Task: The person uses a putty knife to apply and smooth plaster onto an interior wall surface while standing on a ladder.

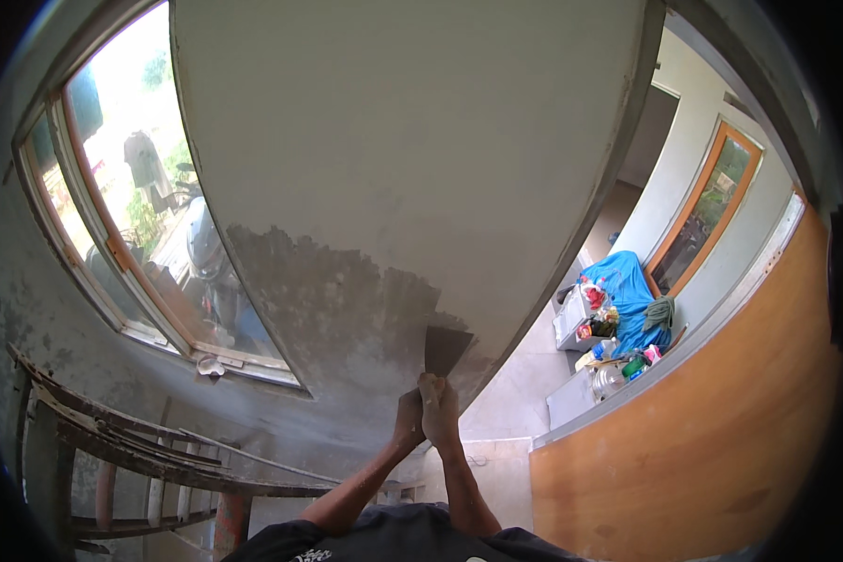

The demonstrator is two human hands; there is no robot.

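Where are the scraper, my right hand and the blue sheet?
Scraper (pixel 448 349): head view, middle of its dark blade.
Right hand (pixel 440 410): head view, middle of the hand.
Blue sheet (pixel 635 292): head view, its draped folds.

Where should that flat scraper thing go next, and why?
Probably a small push upward: the wide blade seems to lie against the wall near the right end of the ragged dark patch, with paler surface farther up, and the left hand and right hand are together at its lower end.
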